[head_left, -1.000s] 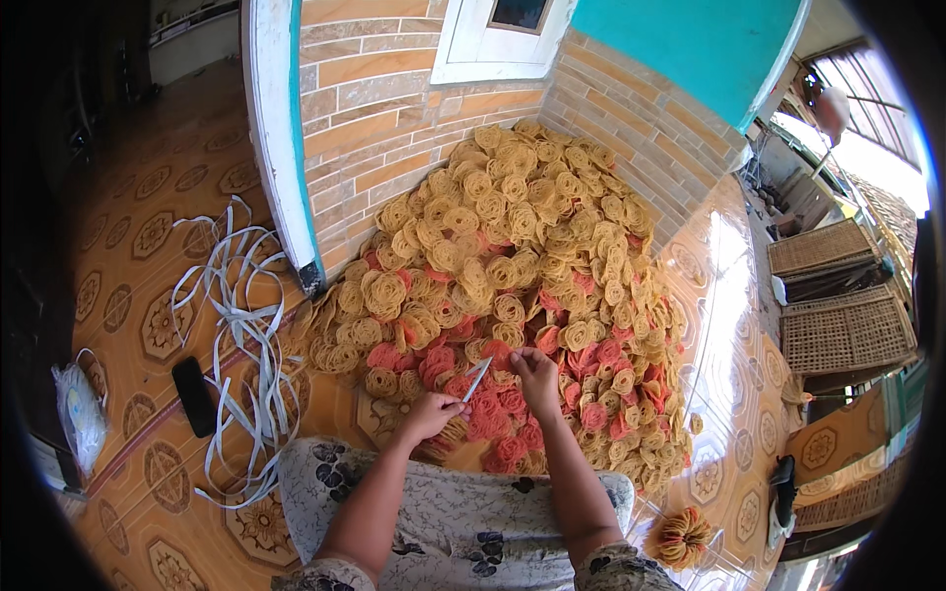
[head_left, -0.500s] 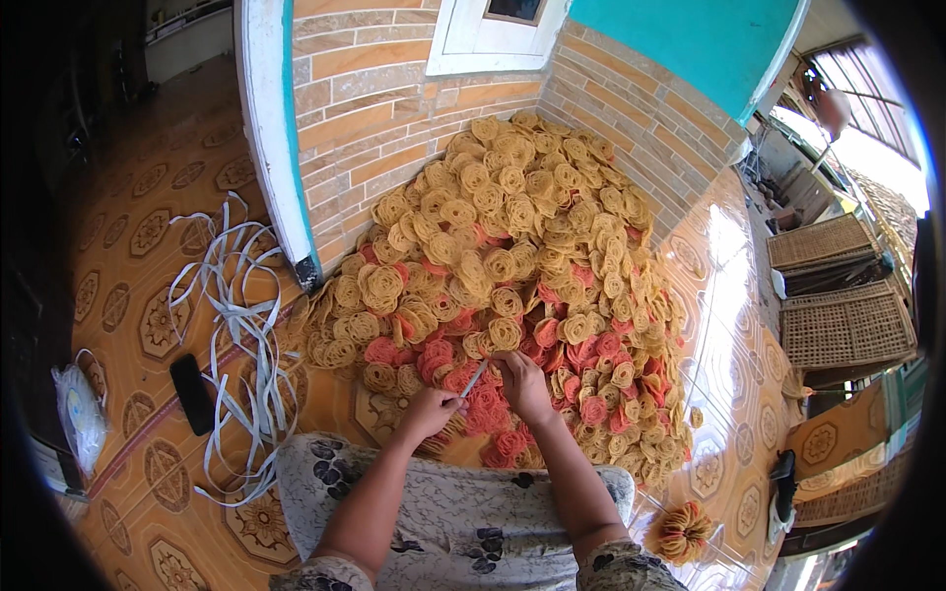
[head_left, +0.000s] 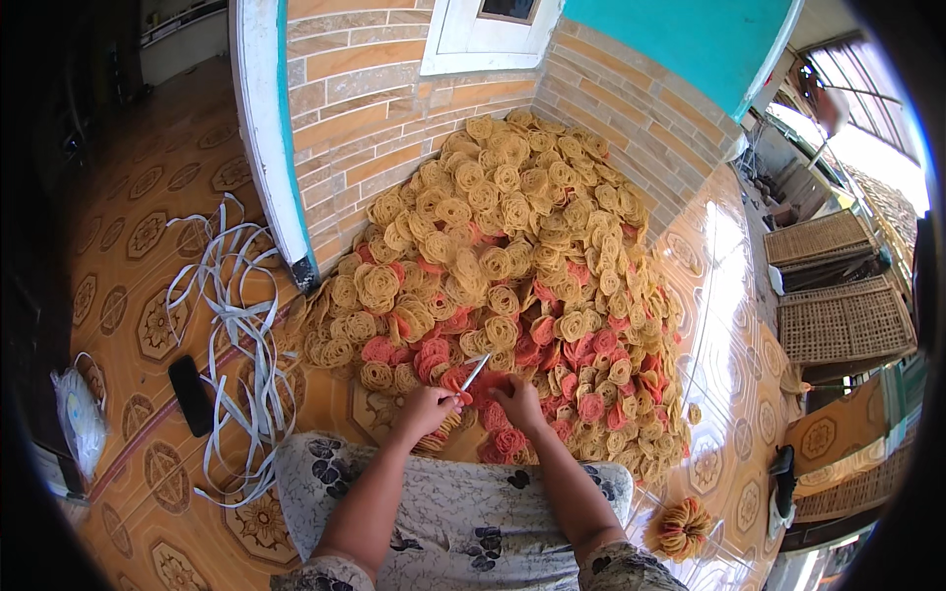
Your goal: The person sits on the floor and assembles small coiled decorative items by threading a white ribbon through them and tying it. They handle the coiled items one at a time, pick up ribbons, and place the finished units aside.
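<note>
Close together in front of my lap, both hands work at the near edge of a big heap of yellow lacy coiled discs [head_left: 493,261]. My left hand [head_left: 426,411] is closed on a white strip [head_left: 475,370], whose bent upper end sticks up past the fingers. Just below that hand hangs a row of yellow discs [head_left: 434,440], partly hidden by it. Between the hands is a red lacy disc [head_left: 479,387]; the fingers of my right hand [head_left: 518,402] pinch its right side. Part of the disc blends into the red ones behind it.
Loose white strips [head_left: 241,335] lie tangled on the tiled floor at left, beside a black phone [head_left: 190,396] and a clear plastic bag [head_left: 79,419]. A bundled ring of discs [head_left: 684,529] sits at lower right. Brick walls [head_left: 360,108] back the heap; woven racks [head_left: 843,323] stand at far right.
My right hand has drawn back slightly toward me and now holds a red disc beside the strip. The strip's free end, earlier stretched between the hands, now stands up bent.
</note>
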Available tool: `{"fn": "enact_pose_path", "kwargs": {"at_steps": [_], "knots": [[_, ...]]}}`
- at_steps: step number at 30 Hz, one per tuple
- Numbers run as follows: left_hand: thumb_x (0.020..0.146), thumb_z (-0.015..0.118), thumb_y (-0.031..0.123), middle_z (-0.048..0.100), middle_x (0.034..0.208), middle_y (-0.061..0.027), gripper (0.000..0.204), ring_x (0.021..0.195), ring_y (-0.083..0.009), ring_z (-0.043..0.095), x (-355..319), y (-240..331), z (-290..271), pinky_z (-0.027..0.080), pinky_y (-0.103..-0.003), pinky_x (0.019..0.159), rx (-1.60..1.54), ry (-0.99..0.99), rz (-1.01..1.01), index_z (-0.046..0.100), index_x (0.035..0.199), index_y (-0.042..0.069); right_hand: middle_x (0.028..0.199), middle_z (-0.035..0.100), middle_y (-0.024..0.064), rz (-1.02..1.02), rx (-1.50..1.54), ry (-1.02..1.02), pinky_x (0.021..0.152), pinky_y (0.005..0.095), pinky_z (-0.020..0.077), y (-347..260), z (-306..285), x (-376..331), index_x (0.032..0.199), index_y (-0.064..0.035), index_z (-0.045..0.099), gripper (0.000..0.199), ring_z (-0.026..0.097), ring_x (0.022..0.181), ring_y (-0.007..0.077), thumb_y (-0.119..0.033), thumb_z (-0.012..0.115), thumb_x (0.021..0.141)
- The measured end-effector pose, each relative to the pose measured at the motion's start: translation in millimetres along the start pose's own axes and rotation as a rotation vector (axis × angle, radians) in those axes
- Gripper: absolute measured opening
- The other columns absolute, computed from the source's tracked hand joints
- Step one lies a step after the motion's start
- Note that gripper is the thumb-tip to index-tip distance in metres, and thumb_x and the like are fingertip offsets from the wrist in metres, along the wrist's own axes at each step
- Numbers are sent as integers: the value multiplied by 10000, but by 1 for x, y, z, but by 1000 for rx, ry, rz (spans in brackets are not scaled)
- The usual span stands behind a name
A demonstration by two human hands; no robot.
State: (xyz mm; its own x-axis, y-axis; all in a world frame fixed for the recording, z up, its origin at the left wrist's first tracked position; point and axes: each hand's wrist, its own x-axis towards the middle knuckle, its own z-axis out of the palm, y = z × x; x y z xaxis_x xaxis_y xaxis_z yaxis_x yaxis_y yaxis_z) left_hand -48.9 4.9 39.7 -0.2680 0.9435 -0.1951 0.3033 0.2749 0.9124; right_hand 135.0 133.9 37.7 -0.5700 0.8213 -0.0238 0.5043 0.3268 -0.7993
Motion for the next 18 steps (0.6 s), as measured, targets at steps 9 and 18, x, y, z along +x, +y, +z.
{"fn": "enact_pose_path", "kwargs": {"at_steps": [9, 18], "knots": [[926, 612, 182, 741, 885, -91, 216, 824, -185, 714, 0, 2, 3, 538, -311, 751, 108, -20, 63, 717, 1028, 24, 830, 665, 52, 48, 310, 104, 662, 256, 483, -11, -18, 23, 959, 21, 587, 209, 599, 743, 95, -65, 731, 835], [927, 618, 181, 742, 884, -97, 206, 790, -184, 713, 1, -1, 5, 534, -314, 728, 20, -44, 4, 727, 1016, 30, 826, 680, 118, 41, 33, 136, 686, 316, 506, -49, -25, 16, 934, 15, 615, 194, 657, 760, 183, -82, 730, 812]]}}
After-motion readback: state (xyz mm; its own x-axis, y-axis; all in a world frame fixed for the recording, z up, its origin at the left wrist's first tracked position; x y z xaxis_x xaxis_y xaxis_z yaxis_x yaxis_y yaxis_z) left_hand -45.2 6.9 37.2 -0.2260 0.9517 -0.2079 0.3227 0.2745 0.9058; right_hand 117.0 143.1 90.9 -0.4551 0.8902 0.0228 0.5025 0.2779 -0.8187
